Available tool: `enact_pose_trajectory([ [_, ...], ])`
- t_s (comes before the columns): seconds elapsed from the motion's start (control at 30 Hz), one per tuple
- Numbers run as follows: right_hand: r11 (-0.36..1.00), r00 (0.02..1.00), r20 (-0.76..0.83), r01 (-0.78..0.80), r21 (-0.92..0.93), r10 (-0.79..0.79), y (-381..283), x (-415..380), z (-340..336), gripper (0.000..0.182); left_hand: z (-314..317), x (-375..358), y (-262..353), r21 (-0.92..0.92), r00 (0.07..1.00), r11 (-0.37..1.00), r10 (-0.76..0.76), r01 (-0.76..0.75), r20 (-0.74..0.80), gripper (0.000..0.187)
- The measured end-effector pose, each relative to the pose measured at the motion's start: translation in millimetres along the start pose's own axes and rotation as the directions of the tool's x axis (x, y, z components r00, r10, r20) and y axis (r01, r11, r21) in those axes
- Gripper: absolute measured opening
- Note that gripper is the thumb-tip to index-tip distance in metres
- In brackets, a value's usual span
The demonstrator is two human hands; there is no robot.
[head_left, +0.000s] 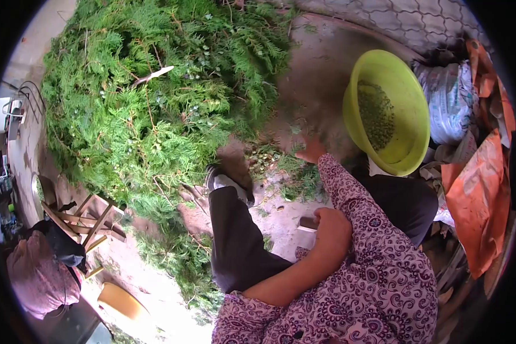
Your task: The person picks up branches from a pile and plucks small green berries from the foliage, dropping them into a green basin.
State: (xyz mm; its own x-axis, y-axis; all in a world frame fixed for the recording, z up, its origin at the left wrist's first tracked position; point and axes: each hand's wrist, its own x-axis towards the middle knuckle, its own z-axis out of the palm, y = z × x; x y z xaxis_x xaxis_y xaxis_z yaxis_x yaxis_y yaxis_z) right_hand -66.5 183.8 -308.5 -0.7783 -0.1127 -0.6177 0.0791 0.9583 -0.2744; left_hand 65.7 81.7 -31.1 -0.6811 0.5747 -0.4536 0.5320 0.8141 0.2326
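Note:
My right hand (312, 151) reaches out of a patterned sleeve, low over the ground beside loose green sprigs (298, 178). Its fingers look stretched apart, though slightly blurred, with nothing visible in them. My left hand (331, 225) is curled closed in front of my body, its forearm bare; what it may hold is hidden. Close by its fingers is a small block-like object (308, 225), dark on top with a pale side. Small round seed cones (262, 160) lie with bits of foliage near my shoe. A yellow-green basin (404, 123), tilted, holds many small green cones (375, 117).
A big heap of cut conifer branches (149, 103) fills the left and centre. White woven sacks (444, 100) and an orange sheet (479, 200) lie at right. At lower left are a wooden stool frame (89, 221), an orange-yellow basin (120, 301) and another person (43, 275).

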Motion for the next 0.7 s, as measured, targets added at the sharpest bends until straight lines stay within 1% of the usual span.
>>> enact_pose_trajectory([
  [0.03, 0.999, 0.999, 0.033, 0.029, -0.014, -0.028, -3.9, 1.2, 8.6, 0.088, -1.7, -2.1, 0.4, 0.042, 0.999, 0.999, 0.025, -0.026, 0.031, 0.025],
  [0.07, 0.999, 0.999, 0.038, 0.032, -0.009, -0.032, -7.1, -3.7, 19.3, 0.088, -4.6, -3.6, -0.8, 0.043, 0.999, 0.999, 0.022, -0.023, 0.037, 0.025],
  [0.1, 0.979, 0.997, 0.031, 0.070, -0.194, -0.065, -20.5, -22.7, 25.0, 0.085, -8.1, -4.9, -2.2, 0.060, 0.998, 0.998, 0.020, -0.023, 0.052, 0.025],
  [0.13, 0.923, 0.995, 0.028, 0.100, -0.372, -0.097, -31.8, -41.8, 31.6, 0.082, -10.2, -5.2, -2.9, 0.077, 0.998, 0.997, 0.021, -0.026, 0.066, 0.025],
  [0.17, 0.934, 0.996, 0.050, 0.085, -0.348, -0.072, -39.9, -56.1, 38.0, 0.078, -10.7, -4.0, -2.3, 0.080, 0.998, 0.996, 0.024, -0.029, 0.063, 0.025],
  [0.2, 0.944, 0.996, 0.075, 0.069, -0.323, -0.048, -44.2, -72.6, 47.8, 0.074, -10.4, -3.9, -1.0, 0.030, 0.998, 0.999, 0.027, -0.028, 0.056, 0.024],
  [0.23, 0.944, 0.999, 0.005, 0.040, -0.327, -0.041, -32.1, -82.7, 92.2, 0.072, -10.0, -4.0, -0.3, -0.022, 0.998, 0.999, 0.029, -0.028, 0.050, 0.024],
  [0.27, 0.944, 0.997, -0.063, 0.012, -0.330, -0.035, -19.5, -86.7, 134.1, 0.070, -14.4, -4.5, -2.3, -0.024, 0.998, 0.999, 0.031, -0.030, 0.050, 0.024],
  [0.3, 0.943, 0.997, -0.063, 0.011, -0.331, -0.033, -20.6, -94.8, 135.8, 0.070, -23.4, -5.5, -6.6, -0.079, 0.997, 0.995, 0.063, -0.065, -0.038, 0.024],
  [0.33, 0.954, 0.996, 0.035, 0.086, -0.286, -0.079, -26.0, -105.3, 129.2, 0.068, -30.7, -7.4, -9.7, -0.132, 0.988, 0.986, 0.087, -0.104, -0.128, 0.025],
  [0.37, 0.960, 0.983, 0.131, 0.157, -0.232, -0.130, -31.4, -115.6, 121.9, 0.065, -34.5, -9.8, -10.9, -0.134, 0.988, 0.986, 0.086, -0.104, -0.129, 0.025],
  [0.4, 0.959, 0.958, 0.222, 0.222, -0.175, -0.182, -38.9, -124.3, 108.5, 0.063, -38.1, -10.8, -12.4, -0.108, 0.965, 0.992, 0.040, -0.070, -0.261, 0.026],
  [0.43, 0.953, 0.921, 0.308, 0.282, -0.109, -0.237, -44.6, -129.9, 101.0, 0.061, -40.9, -12.3, -14.4, -0.087, 0.922, 0.996, -0.004, -0.032, -0.387, 0.027],
  [0.47, 0.942, 0.874, 0.387, 0.334, -0.038, -0.295, -48.7, -130.2, 97.7, 0.059, -41.7, -15.5, -15.8, -0.088, 0.921, 0.996, -0.006, -0.030, -0.389, 0.027],
  [0.53, 0.954, 0.940, 0.163, 0.294, 0.060, -0.300, -48.2, -92.6, 87.8, 0.045, -40.7, -24.0, -18.1, -0.228, 0.841, 0.968, -0.032, -0.109, -0.540, 0.031],
  [0.57, 0.949, 0.956, -0.035, 0.293, 0.116, -0.291, -52.9, -80.8, 74.6, 0.034, -42.5, -28.4, -20.8, -0.230, 0.841, 0.967, -0.029, -0.114, -0.540, 0.031],
  [0.63, 0.946, 0.937, -0.219, 0.301, 0.119, -0.271, -59.9, -49.4, 58.2, 0.029, -48.0, -37.7, -27.3, -0.295, 0.838, 0.942, -0.028, -0.160, -0.545, 0.035],
  [0.7, 0.948, 0.938, -0.168, 0.314, 0.053, -0.302, -61.7, -13.7, 50.1, 0.022, -51.8, -41.5, -35.4, -0.302, 0.826, 0.942, -0.048, -0.150, -0.562, 0.035],
])
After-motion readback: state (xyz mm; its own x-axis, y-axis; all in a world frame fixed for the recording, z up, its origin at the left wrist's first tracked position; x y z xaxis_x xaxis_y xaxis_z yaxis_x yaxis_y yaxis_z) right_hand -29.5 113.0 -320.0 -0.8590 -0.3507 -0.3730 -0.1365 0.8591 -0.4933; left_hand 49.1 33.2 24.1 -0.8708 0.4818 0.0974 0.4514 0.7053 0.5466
